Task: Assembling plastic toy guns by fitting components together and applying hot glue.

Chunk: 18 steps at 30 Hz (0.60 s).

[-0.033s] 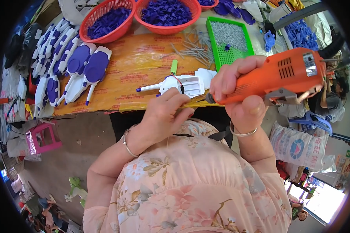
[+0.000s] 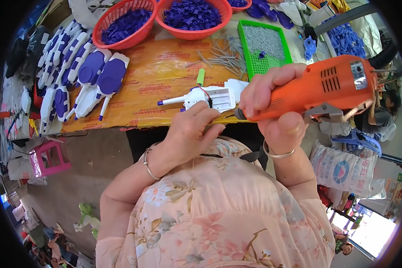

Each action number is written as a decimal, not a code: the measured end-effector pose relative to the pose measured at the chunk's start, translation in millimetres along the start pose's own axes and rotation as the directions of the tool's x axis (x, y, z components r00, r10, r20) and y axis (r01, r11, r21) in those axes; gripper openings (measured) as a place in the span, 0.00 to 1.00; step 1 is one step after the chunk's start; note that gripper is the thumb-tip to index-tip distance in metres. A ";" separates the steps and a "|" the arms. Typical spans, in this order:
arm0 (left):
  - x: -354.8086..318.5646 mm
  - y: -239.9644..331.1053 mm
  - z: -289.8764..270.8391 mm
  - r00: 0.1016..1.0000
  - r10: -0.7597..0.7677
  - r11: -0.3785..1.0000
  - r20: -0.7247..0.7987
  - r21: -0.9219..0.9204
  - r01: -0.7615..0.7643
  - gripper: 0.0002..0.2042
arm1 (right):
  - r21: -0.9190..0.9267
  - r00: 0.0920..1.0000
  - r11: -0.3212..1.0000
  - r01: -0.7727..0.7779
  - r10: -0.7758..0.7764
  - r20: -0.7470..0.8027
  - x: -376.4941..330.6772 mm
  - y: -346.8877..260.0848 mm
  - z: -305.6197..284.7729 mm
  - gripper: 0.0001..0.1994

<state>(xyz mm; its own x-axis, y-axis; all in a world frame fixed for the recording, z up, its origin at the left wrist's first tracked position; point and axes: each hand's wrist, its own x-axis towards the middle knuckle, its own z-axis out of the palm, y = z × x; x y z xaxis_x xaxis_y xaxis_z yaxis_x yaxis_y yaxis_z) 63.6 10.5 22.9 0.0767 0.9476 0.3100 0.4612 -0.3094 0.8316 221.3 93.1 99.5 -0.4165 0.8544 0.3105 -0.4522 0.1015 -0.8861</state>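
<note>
Head view: no change or progress is shown; the orange driver (image 2: 317,91) is clasped in the right hand (image 2: 279,131); whether the left hand (image 2: 187,127), beside the tabletop's (image 2: 152,62) white housing (image 2: 195,95), is closed cannot be told.

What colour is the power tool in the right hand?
The power tool in the right hand is mostly orange; the head view shows it best.

White casing (image 2: 221,99) — partly behind left hand (image 2: 187,130), small red basket (image 2: 241,8) — cut off at top

Smooth plastic power tool (image 2: 321,87) and smooth plastic casing (image 2: 219,105), glossy film-covered tabletop (image 2: 154,67).
</note>
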 end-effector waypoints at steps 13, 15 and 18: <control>-3.8 -6.3 1.8 0.995 -0.059 0.975 -0.084 -0.221 0.039 0.02 | 0.100 0.997 0.992 -0.078 0.075 0.033 -1.1 0.3 20.3 0.31; -5.2 -9.3 3.4 0.994 -0.050 0.974 -0.101 -0.225 0.026 0.03 | 0.096 0.997 0.992 -0.078 0.076 0.031 -0.6 2.3 20.4 0.31; -7.0 -4.6 0.3 0.986 -0.163 0.956 -0.047 -0.253 0.146 0.08 | 0.112 0.999 0.993 -0.043 0.039 0.036 1.3 7.7 20.1 0.32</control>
<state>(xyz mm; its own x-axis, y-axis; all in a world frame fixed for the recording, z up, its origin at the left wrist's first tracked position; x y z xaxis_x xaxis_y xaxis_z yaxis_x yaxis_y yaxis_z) 61.2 5.3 16.7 -0.0409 0.9806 0.1916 0.2286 -0.1775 0.9572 201.4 84.7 100.0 -0.4624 0.8387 0.2878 -0.5192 0.0071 -0.8546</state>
